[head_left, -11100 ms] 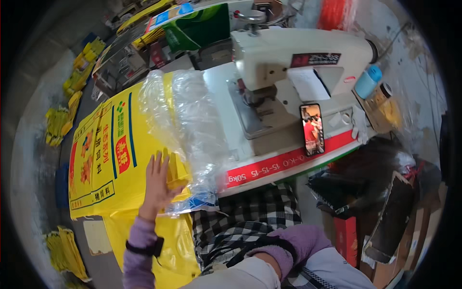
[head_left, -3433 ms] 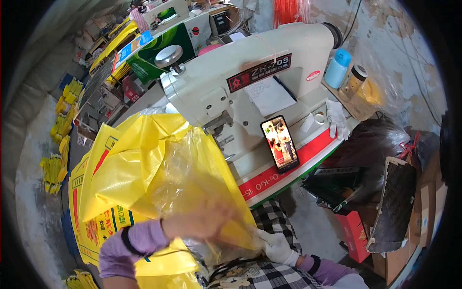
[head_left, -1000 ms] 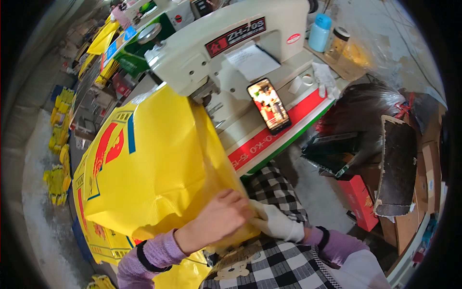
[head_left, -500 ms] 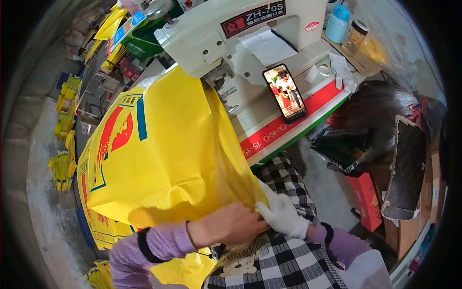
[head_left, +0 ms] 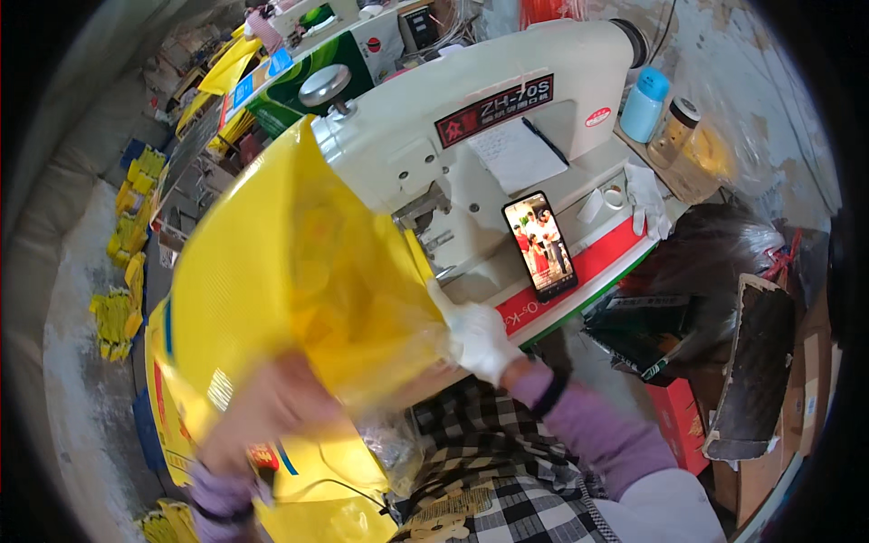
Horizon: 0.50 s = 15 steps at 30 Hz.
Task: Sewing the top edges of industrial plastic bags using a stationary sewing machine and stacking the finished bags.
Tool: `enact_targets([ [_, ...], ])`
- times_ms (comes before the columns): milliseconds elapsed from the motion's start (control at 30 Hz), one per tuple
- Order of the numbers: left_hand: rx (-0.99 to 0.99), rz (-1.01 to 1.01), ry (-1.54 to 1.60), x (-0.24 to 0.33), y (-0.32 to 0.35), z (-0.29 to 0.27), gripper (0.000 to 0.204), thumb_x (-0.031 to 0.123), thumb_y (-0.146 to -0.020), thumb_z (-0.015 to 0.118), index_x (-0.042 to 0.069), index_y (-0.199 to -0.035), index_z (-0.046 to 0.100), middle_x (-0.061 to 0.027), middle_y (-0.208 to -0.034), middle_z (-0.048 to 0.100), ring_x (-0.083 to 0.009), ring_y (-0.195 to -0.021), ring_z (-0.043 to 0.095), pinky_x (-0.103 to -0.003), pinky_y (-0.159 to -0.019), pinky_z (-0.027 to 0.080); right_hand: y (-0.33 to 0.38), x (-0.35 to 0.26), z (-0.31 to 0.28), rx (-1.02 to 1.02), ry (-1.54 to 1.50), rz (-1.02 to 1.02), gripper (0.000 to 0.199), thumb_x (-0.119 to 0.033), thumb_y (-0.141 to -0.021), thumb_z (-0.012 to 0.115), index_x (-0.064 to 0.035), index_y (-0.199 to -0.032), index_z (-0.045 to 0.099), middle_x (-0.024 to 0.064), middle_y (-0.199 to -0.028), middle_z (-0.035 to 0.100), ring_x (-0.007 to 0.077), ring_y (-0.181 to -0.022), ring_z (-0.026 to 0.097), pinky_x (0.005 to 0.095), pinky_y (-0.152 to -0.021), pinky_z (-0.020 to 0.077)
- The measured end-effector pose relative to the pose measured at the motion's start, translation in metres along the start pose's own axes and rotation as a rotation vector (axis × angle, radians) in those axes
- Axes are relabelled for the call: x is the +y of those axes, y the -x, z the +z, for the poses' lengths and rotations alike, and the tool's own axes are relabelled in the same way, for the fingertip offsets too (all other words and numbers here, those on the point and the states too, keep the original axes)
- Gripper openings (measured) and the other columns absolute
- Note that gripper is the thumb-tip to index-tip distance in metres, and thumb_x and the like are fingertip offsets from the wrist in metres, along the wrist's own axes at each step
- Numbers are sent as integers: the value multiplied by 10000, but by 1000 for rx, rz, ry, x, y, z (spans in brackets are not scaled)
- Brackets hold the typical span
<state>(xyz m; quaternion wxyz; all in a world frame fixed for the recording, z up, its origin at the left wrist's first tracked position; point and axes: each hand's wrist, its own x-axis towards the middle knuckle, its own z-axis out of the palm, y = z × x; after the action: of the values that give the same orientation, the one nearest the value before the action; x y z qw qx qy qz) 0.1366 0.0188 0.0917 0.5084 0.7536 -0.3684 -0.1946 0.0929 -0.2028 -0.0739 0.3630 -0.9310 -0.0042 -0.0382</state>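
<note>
A large yellow woven bag with a clear plastic liner stands up in front of me, its right edge against the head of a pale sewing machine. My right hand, in a white glove, has the bag's near right edge between its thumb and fingers, below the needle area. Part of those fingers is hidden by the bag and liner. At the bag's lower left, my bare left hand is smeared by motion, and its fingers cannot be made out. More yellow bags lie beneath it.
A lit phone leans on the machine bed, near a paper with a pen and a spare white glove. Behind are a blue bottle and a jar. Cartons and a red box stand at right; yellow bundles lie left.
The bag's near edge has swung up and left, its mouth spreading. My left hand has moved left, away from my right hand, which has shifted up and left toward the machine.
</note>
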Motion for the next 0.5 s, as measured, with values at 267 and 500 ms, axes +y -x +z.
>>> enact_targets([
  [267,-754,381,-713,35,9,133,144,302,-821,635,167,-797,681,-27,-708,605,-208,-700,613,-337,-674,468,7,-17,16,-34,-237,161,610,-202,-861,571,-35,-1417,382,188,-802,691,384,-767,680,456,-699,552],
  [500,-511,180,-1090,-56,-108,33,400,187,-800,633,81,-1178,556,-172,-1131,593,-315,-895,643,-395,-772,523,134,-71,-15,-465,-1366,374,523,-225,-941,620,-29,-1390,437,91,-1125,657,174,-909,639,297,-813,523],
])
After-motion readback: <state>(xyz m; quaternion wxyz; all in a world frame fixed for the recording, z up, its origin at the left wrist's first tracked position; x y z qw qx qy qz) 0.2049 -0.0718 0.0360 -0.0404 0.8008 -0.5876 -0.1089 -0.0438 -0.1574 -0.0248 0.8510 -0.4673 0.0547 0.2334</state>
